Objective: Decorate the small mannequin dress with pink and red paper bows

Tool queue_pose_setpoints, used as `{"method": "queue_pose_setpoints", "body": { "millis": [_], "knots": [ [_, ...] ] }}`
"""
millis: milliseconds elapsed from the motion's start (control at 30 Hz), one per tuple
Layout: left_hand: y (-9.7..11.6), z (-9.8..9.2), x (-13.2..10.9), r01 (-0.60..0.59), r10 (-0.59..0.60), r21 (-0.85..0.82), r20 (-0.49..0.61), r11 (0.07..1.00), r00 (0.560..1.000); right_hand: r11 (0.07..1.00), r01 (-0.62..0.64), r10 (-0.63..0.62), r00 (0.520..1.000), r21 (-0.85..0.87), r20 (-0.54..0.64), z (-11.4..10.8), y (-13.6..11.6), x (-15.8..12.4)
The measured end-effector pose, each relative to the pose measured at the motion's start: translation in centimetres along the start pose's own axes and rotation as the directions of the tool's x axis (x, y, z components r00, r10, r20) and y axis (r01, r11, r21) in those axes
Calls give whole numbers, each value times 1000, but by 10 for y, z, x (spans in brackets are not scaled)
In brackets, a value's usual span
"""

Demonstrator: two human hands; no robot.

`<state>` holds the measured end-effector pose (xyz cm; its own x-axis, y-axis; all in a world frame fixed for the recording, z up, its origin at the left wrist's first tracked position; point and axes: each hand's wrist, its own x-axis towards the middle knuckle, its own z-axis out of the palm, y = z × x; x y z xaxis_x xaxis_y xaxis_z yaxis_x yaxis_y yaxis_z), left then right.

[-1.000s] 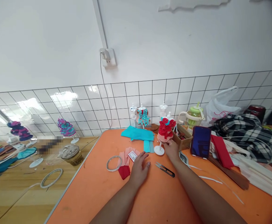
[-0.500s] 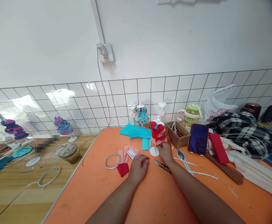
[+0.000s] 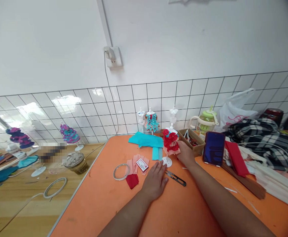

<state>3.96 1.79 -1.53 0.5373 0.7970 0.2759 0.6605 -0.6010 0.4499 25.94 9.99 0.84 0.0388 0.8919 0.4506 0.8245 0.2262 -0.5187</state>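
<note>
A small white dress form (image 3: 167,161) stands upright before me in a doll dress (image 3: 171,142) of red ruffles, blue bits and a pink hem. My right hand (image 3: 186,155) is closed at the right side of the skirt, its fingertips partly hidden by the cloth. Palm down on the table, my left hand (image 3: 155,181) has its fingers stretched out to the form's round base. Thread snips (image 3: 177,179) lie between my hands. Left of my left hand are pink fabric strips (image 3: 135,162), a red fabric piece (image 3: 132,181), a small labelled card (image 3: 142,165) and a tape roll (image 3: 121,172).
Blue fabric (image 3: 145,140) lies behind, with more dress forms (image 3: 151,121) by the tiled wall. To the right are a cardboard box (image 3: 197,149), a phone (image 3: 213,148), a drink jug (image 3: 205,123) and red fabric (image 3: 237,159). A glass jar (image 3: 77,164) stands on the wooden table at left.
My left hand has flattened and reached forward to the form's base. My right hand has shifted from under the hem to the skirt's right side. The view has swung slightly left.
</note>
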Motion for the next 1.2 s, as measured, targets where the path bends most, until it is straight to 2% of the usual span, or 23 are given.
{"method": "queue_pose_setpoints", "body": {
  "millis": [100, 267, 533, 733, 1033, 1133, 1200],
  "knots": [
    [3, 2, 1, 22, -28, 78, 71, 997, 997, 991, 35, -22, 995, -126, 98, 8, 1, 3],
    [6, 1, 3, 27, -43, 123, 132, 992, 990, 977, 38, -19, 996, -208, 92, 19, 3, 2],
    [9, 0, 1, 31, -33, 146, 11, 989, 999, 908, 25, 7, 997, -419, 73, 6, 2, -8],
    [10, -1, 0, 65, -57, 123, -67, 990, 996, 937, 51, -18, 995, -345, 99, -3, -4, -18],
    [12, -3, -1, 70, -62, 132, -67, 989, 996, 949, 190, -105, 942, -250, 319, -30, -21, -65],
    [12, -3, 0, 63, -54, 135, -67, 989, 996, 957, 184, -94, 929, -223, 359, -44, -23, -60],
    [11, -2, 0, 58, -49, 135, -69, 989, 996, 945, 184, -63, 915, -272, 399, -49, -24, -49]
  ]
}}
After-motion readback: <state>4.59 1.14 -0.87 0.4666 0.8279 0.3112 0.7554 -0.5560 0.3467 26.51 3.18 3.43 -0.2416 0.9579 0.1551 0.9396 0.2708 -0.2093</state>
